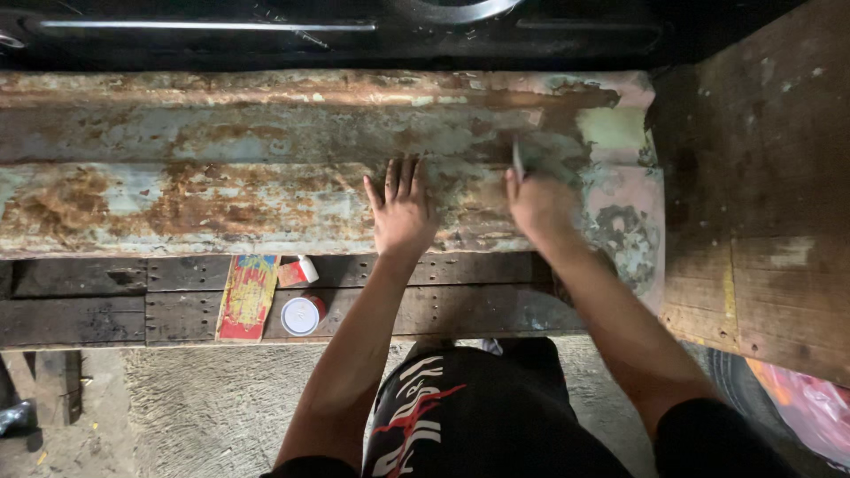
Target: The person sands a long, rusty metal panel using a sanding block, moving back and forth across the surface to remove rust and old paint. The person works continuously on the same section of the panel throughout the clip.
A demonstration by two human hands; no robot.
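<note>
A long rusty metal panel (221,168) with flaking pale blue-green paint lies across a dark wooden bench. My left hand (401,210) rests flat on it, fingers spread, palm down near the panel's front edge. My right hand (538,205) is closed around a thin metal tool (517,159), perhaps a scraper, whose tip touches the panel's surface further right. The tool's handle is hidden inside my fist.
On the dark wooden bench (88,301) lie a red and yellow flat board (248,296), a small round white-lidded tin (302,315) and a small red and white tube (299,270). Worn wooden boards (761,204) stand at the right. Rough concrete floor (212,407) lies below.
</note>
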